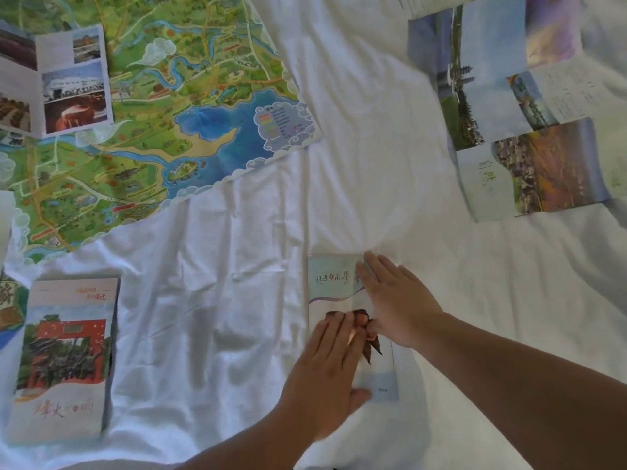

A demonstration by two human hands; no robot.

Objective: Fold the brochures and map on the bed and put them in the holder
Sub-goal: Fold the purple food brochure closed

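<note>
In the head view, a rumpled white bed sheet [237,300] fills the frame, with printed papers spread across it. Low and right of centre lies a narrow, folded pale blue-white paper brochure [339,283] with a dark reddish-brown leaf picture in its middle. Both hands lie on it.

The left hand [325,371] lies flat over the brochure's lower half. Its fingers [339,330] are straight and close together, reaching the leaf picture, and the thumb is spread out toward the lower end. The right hand [397,300] lies flat along the brochure's right edge. Its fingers [371,266] are straight and reach up to the top right corner. Neither hand curls round the paper; both press it against the sheet.

A large, unfolded illustrated map in green and blue [169,113] lies across the upper left, well apart from the hands. On the map's left part rests an open white brochure with photo panels [68,83]. At the lower left lies a folded brochure showing a red gate [64,354], flat on the sheet. At the upper right lies a large unfolded brochure with landscape photographs [509,113], with creased panels; its print is too blurred to read.
</note>
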